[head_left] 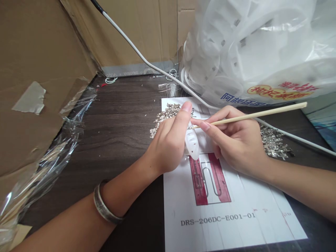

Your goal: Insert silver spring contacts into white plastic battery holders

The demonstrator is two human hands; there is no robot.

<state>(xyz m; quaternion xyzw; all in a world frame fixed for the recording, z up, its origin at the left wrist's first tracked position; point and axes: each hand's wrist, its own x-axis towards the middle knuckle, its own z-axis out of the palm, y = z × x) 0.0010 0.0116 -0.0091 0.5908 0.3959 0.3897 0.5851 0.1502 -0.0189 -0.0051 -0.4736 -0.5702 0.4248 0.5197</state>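
My left hand (172,140) is closed around a white plastic part (193,145) with small slots, its rounded lower end showing below the thumb. In my right hand (236,140) is a thin wooden stick (262,113), pinched between thumb and fingers like a pen. The stick's tip meets the white part near its slots; a small shiny bit shows at that spot, too small to name. Behind my left hand lies a pile of small metal pieces (168,113). A second pile of metal pieces (275,140) lies to the right of my right hand.
Under my hands lies a printed sheet (210,234) with a red drawing. A clear bag (252,52) of white plastic parts stands at the back right. A white cable (147,63) crosses behind my hands. Cardboard (36,70) with loose clear film borders the dark table (118,122) on the left.
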